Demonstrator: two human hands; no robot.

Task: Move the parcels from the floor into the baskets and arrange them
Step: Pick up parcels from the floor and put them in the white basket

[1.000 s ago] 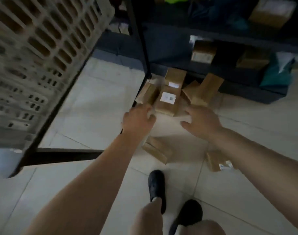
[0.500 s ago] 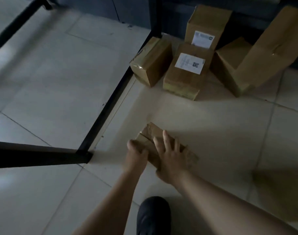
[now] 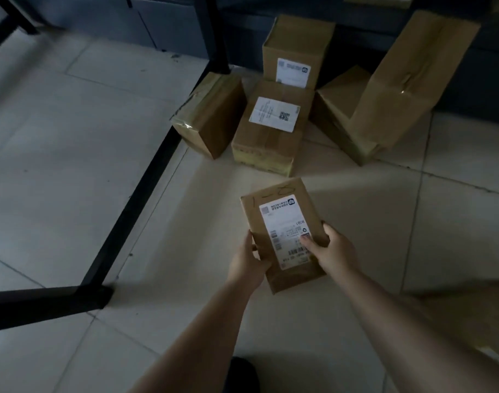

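Note:
I hold a flat brown parcel (image 3: 279, 219) with a white shipping label above the tiled floor, label side up. My left hand (image 3: 246, 262) grips its left edge. My right hand (image 3: 331, 251) grips its right edge, thumb on the label. Behind it, several cardboard parcels sit on the floor: a taped box (image 3: 211, 114), a labelled box (image 3: 271, 129), an upright labelled box (image 3: 295, 49), and a tall box (image 3: 404, 83) leaning over a lower one (image 3: 339, 103). No basket is in view.
A black metal rack frame (image 3: 134, 199) runs along the floor on the left, with an upright post (image 3: 218, 32) at the back. A dark shelf base lies behind the parcels. My dark shoe (image 3: 242, 375) shows at the bottom edge.
Both hands lifted the flat parcel off the floor and turned it label side up. The view moved closer to the pile.

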